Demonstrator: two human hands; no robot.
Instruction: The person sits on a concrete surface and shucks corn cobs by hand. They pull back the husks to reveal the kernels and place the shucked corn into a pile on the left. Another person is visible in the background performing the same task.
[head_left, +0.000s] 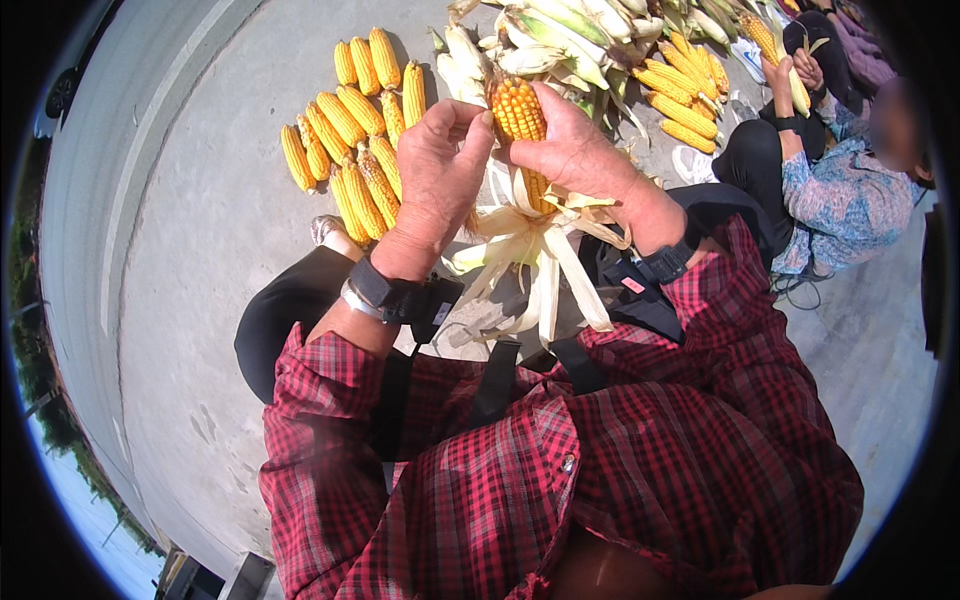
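Note:
A yellow ear of corn (519, 109) is in my right hand (581, 154), its dark tip pointing away from me. My right thumb lies across the kernels, with the fingers around the right side. Pale husks (544, 244) are peeled back and hang from the ear's base towards my lap. Close by on the left, my left hand (446, 165) has its thumb and forefinger pinched together beside the upper kernels. Whether a thread of silk is between those fingertips is too small to tell. A bit of brown corn silk (471, 221) shows below that hand.
Several husked ears (341, 120) lie in rows on the concrete (202, 247) at left. Ahead is a heap of unhusked corn (555, 41). More bare ears (682, 90) lie right of it. A seated person (847, 195) at right holds a partly husked ear (796, 82).

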